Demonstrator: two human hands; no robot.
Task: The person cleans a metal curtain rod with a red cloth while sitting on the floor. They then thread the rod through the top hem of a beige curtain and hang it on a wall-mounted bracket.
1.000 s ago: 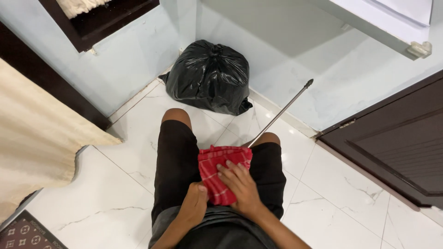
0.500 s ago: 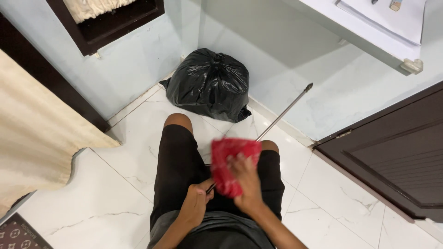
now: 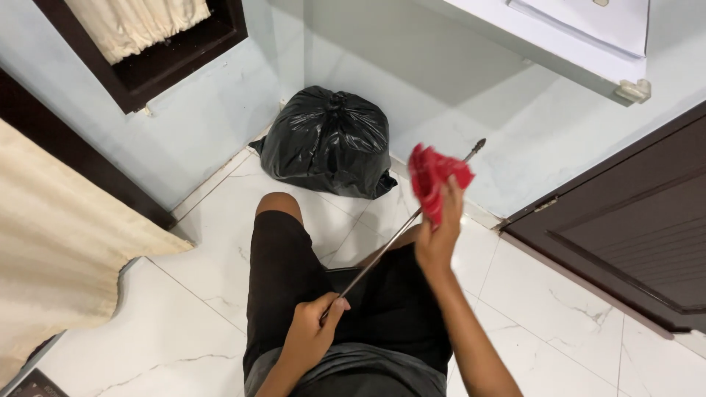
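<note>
Floor (image 3: 559, 294): white marble tiles under the seated person's legs, below both hands.
Door (image 3: 632, 235): dark brown, off to the right of the right hand.
Curtain (image 3: 59, 250): cream cloth, well to the left of the left hand.
Rubbish bag (image 3: 327, 143): black, knotted at the top, in the corner beyond the left hand and left of the raised cloth.
Metal rod (image 3: 397, 239): thin, slanting from the left hand up past the right hand, its tip near the wall.
Red cloth (image 3: 434, 176): bunched around the rod's upper part, above the right hand.
Left hand (image 3: 312, 334): closed around the rod's lower end, over the lap.
Right hand (image 3: 440, 239): raised, fingers pinching the cloth against the rod.
Doing it well: judged from the grip, a steady lower hand and the cloth wrapped fully round the rod would wipe evenly.
</note>
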